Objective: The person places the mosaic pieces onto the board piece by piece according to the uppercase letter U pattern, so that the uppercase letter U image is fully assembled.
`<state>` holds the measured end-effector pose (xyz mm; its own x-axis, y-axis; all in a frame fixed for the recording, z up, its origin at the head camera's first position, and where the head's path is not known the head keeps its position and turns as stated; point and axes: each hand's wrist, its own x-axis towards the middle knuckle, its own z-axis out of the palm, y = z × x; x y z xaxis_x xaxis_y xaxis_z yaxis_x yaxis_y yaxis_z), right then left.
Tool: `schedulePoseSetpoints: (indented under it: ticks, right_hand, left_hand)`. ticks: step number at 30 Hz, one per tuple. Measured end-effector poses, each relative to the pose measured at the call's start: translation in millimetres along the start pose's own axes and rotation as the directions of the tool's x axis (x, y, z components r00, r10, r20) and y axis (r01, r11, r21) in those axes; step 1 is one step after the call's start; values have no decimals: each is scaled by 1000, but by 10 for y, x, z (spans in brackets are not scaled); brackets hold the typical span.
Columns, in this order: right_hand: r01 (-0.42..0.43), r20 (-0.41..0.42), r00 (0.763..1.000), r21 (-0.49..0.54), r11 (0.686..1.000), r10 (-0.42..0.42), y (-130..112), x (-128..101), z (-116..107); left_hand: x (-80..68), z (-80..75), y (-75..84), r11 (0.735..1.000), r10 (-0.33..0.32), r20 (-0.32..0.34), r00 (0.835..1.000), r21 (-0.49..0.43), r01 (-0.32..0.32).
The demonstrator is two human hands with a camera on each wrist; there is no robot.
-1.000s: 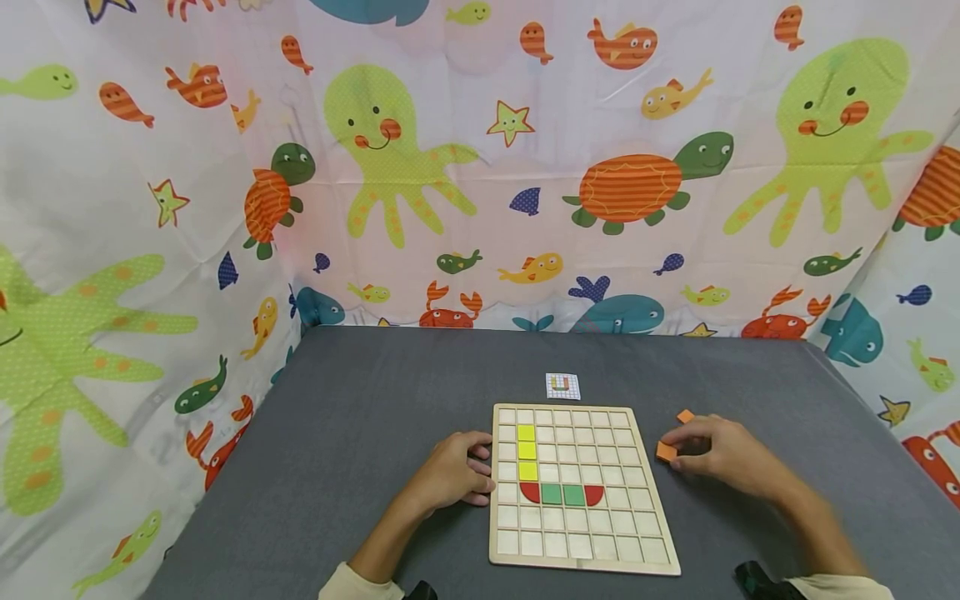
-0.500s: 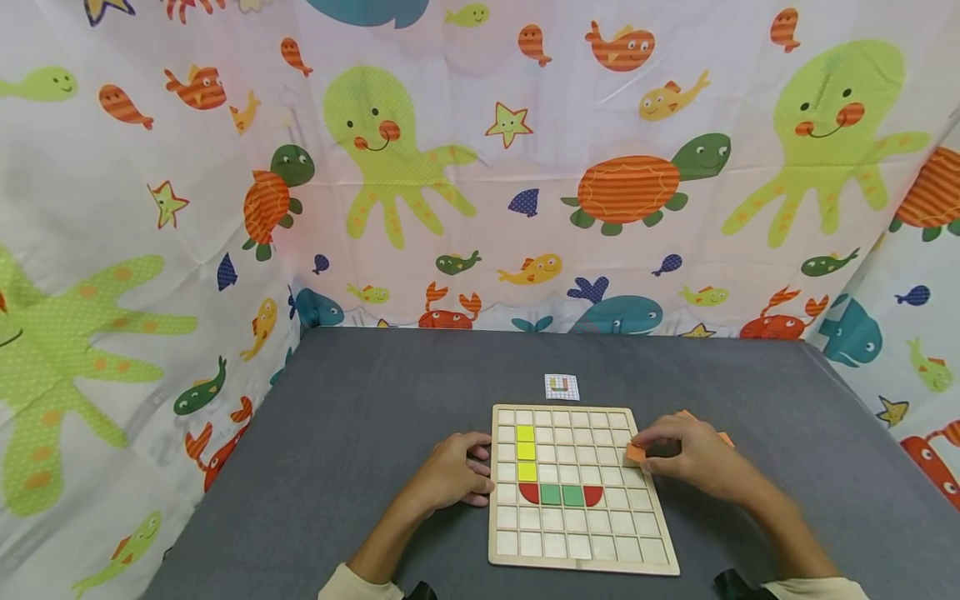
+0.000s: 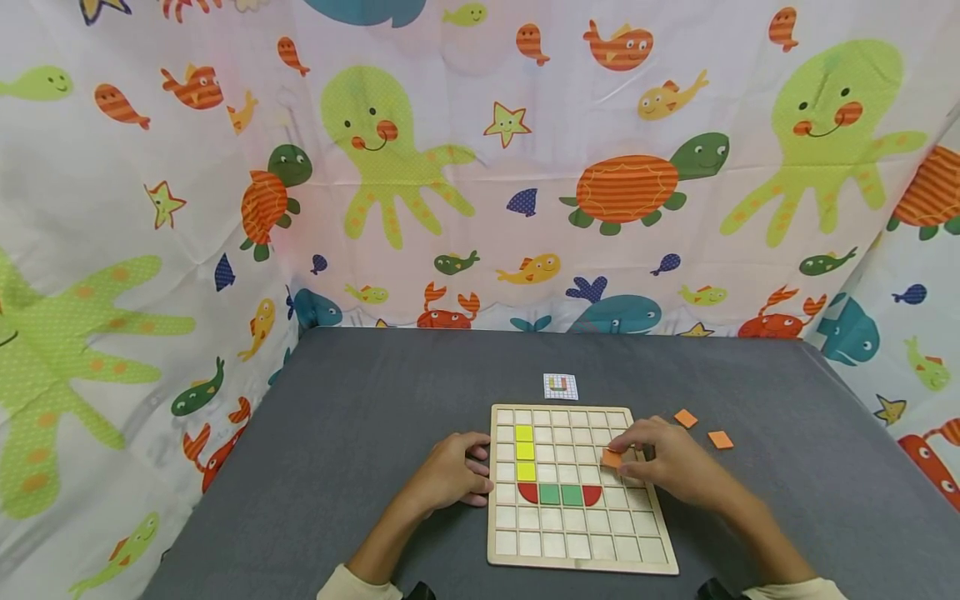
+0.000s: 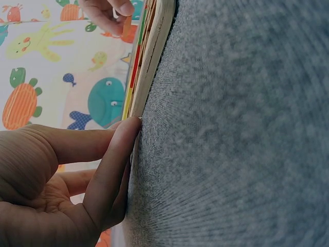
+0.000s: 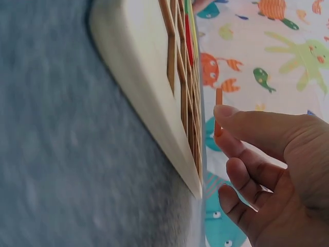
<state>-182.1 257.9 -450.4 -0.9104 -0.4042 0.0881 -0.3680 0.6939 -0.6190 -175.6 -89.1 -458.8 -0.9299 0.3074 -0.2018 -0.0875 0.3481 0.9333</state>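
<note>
A wooden grid board (image 3: 582,565) lies on the dark grey table. In it sit a column of yellow square tiles (image 3: 526,451) and a row with two green tiles (image 3: 561,495) between two rounded red tiles (image 3: 528,493). My left hand (image 3: 452,471) holds the board's left edge with bent fingers. My right hand (image 3: 673,461) pinches an orange square tile (image 3: 611,458) between thumb and fingers, over the right part of the board. In the right wrist view this orange tile (image 5: 219,98) shows edge-on, above the board's surface.
Two more orange tiles, one nearer the board (image 3: 686,418) and another farther right (image 3: 721,439), lie on the table. A small pattern card (image 3: 560,387) is behind the board. A curtain (image 3: 450,167) printed with sea animals hangs around the table.
My right hand has carried the orange tile leftward from the table onto the area above the board. Two other orange tiles have come into full view. My left hand has stayed at the edge.
</note>
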Motion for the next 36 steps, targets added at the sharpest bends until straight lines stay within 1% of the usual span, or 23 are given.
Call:
schedulePoseSetpoints:
  ticks: [6,11,18,20,24,36]
  right_hand:
    - [1,30,1000,-4,1000,-1,-72,14,80]
    - [17,27,1000,-22,1000,-17,-101,34,137]
    - [97,26,995,-33,995,-96,-149,46,179]
    - [103,25,995,-37,994,-102,-154,48,190]
    - [100,21,995,-48,994,-99,-163,51,209]
    - [46,46,998,-41,998,-44,-175,53,207]
  left_hand:
    - [3,-2,2,1000,1,0,1000,-1,-1]
    - [-1,3,3,1000,4,2,1000,0,-4]
    - [-6,-3,-6,1000,1,4,1000,2,-1]
    - [-9,-2,-6,1000,2,2,1000,7,-2]
    - [-15,2,3,1000,5,-1,1000,12,-5]
    - [0,-1,1,1000,4,2,1000,18,-4]
